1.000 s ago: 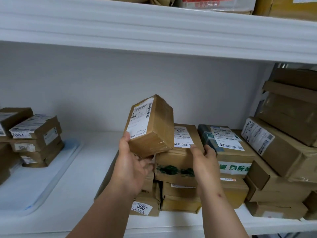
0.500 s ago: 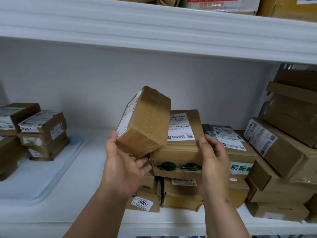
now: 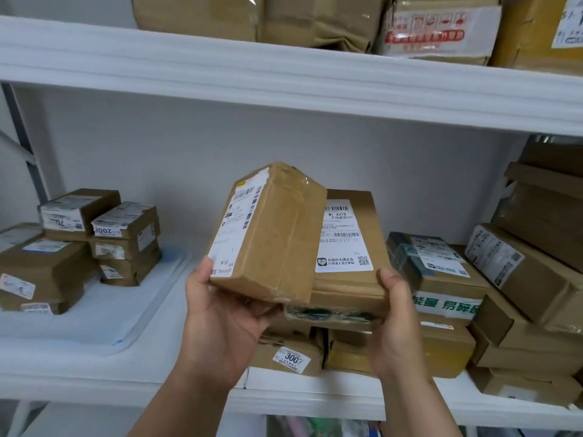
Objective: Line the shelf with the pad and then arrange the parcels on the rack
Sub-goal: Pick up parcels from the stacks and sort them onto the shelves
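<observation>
My left hand [image 3: 220, 313] grips a small brown parcel [image 3: 277, 234] from below, tilted up, its white label facing left. Beside it my right hand [image 3: 392, 323] holds a flatter brown parcel [image 3: 350, 279] by its right edge; this one has a big white label and green tape on its front, and it is lifted above the pile. The two parcels touch. A translucent white pad [image 3: 104, 316] with a blue corner lies on the left part of the white shelf [image 3: 195, 373], carrying a stack of small parcels [image 3: 123, 244].
A pile of brown parcels [image 3: 290, 354] sits under my hands, one tagged 3007. More boxes [image 3: 517, 279] are heaped at the right. The upper shelf [image 3: 284, 86] holds larger packages [image 3: 441, 29]. A bare strip of shelf lies between the pad and the middle pile.
Both hands have risen. My right hand has lifted the flatter parcel off the pile and brought it up beside the small parcel in my left hand. The view has tilted upward.
</observation>
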A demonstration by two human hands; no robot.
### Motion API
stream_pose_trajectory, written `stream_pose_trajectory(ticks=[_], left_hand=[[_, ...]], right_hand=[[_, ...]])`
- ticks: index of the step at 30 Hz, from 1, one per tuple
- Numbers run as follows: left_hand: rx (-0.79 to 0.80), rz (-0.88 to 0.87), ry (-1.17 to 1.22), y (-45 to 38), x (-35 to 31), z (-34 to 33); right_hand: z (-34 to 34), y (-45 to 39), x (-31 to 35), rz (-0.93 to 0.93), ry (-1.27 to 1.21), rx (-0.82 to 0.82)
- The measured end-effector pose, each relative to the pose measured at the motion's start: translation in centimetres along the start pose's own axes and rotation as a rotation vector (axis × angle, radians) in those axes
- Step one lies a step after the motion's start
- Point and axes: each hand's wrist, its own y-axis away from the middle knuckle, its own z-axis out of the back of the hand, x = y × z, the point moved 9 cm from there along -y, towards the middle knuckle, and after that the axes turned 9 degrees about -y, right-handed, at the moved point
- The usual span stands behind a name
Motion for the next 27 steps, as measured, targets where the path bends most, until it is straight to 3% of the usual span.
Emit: stream_pose_trajectory(ticks=[5,9,18,27], left_hand=[[-0.052,0.048,0.090,2.6,-2.6,2.9],[-0.073,0.042,0.120,5.1,-6.3,5.1],[-0.128,-0.015,0.029,11.3,-14.5,11.0],[0.034,-0.168,0.017,16.6,-23.0,10.6]], right_hand=[[-3.7,3.6,0.0,0.040,0.072,0.096],[-6.5,7.1,-1.3,0.034,0.035,0.067],[-13.0,14.5,-5.2,-0.072,0.016,0.117],[-18.0,20.2,-5.3,0.000,-0.211,0.168]])
